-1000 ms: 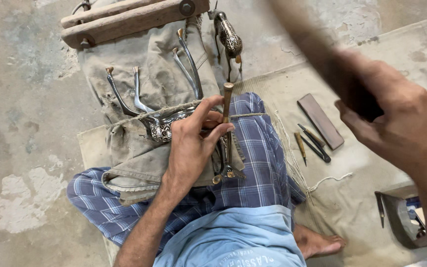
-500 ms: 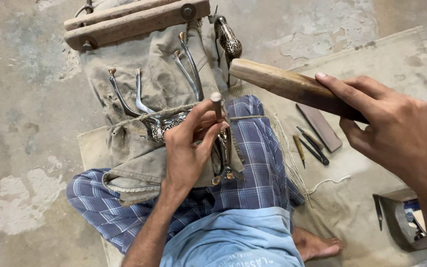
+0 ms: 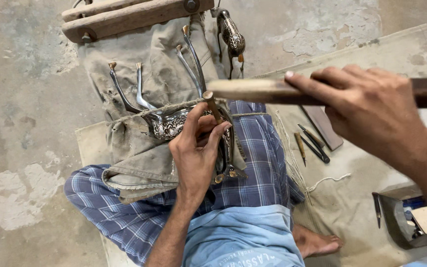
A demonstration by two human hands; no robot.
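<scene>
2 hands: both belonged to the seated person and both were busy over the lap.
Left hand (image 3: 196, 153): its fingers were pinched around a thin metal punch (image 3: 212, 106), which stood tilted with its round top up.
Punch tip: it pressed into the ornate engraved metal piece (image 3: 166, 126); the exact contact spot was hidden by the fingers.
Right hand (image 3: 371, 106): its fingers were wrapped tight around a wooden mallet (image 3: 253, 90), held level.
Mallet position: its pale end sat right at the punch's top; whether they touched could not be told.
Engraved piece: it lay on a khaki cloth (image 3: 144, 163) across the left knee, with 4 curved metal prongs (image 3: 191, 57) reaching away from the body.
Wooden block (image 3: 129, 17): it lay on the floor at the far edge of the cloth, with bolts through it.
Bird-shaped metal figure (image 3: 233, 37): it lay just beside the block.
Small chisels (image 3: 312, 141): they lay on a canvas mat (image 3: 352, 202) to the right, next to a flat dark stone (image 3: 324, 131).
Clothing: blue checked wrap (image 3: 258, 173) over crossed legs.
</scene>
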